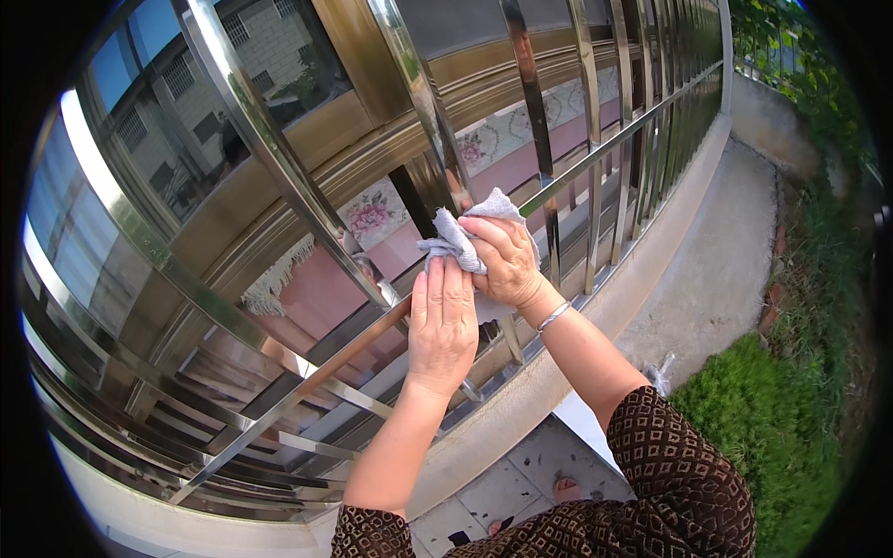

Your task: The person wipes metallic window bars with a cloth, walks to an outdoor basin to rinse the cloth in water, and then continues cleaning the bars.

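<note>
A grey cloth (457,240) is bunched around the crossing of the metal window bars, at the middle of the view. My right hand (506,258), with a silver bracelet at the wrist, grips the cloth, its fingers curled over it. Just left of it, my left hand (443,321) lies with its fingers straight and close together, their tips at the lower edge of the cloth; whether they pinch it is hidden. A polished horizontal rail (593,153) runs from behind the hands to the upper right. Upright bars (534,104) cross it.
Behind the bars are a bronze-coloured window frame (391,139) and a pink floral curtain or cloth (300,279). Below runs a concrete ledge (481,418). A paved strip (684,279), green plants (739,411) and a low wall (767,125) lie to the right. Tiles (495,488) are underfoot.
</note>
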`<state>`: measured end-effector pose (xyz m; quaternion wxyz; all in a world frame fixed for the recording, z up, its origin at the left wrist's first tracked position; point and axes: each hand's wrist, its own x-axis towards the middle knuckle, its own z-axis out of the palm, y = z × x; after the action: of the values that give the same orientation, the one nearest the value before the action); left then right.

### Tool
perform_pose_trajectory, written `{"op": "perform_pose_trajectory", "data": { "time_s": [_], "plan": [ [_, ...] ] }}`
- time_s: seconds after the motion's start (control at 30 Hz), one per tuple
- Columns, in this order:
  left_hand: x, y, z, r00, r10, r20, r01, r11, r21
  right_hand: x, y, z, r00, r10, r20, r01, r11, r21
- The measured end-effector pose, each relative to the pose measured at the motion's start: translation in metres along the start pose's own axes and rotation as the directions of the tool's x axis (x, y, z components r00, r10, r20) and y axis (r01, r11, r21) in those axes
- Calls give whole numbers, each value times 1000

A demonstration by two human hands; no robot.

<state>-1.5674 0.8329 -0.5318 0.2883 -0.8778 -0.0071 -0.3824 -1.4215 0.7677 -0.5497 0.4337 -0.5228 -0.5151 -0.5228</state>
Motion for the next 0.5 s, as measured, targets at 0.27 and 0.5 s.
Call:
{"op": "perform_pose_trajectory", "data": {
  "time_s": [0.27, 0.5],
  "plan": [
    [18, -9, -9, 992, -53, -112, 27, 975, -219, 27, -24, 10, 860, 450, -239, -452, 891, 48],
    [59, -21, -6, 983, -138, -121, 103, 961, -257, 107, -12, 6, 764, 644, -33, -627, 753, 200]
  ]
}}
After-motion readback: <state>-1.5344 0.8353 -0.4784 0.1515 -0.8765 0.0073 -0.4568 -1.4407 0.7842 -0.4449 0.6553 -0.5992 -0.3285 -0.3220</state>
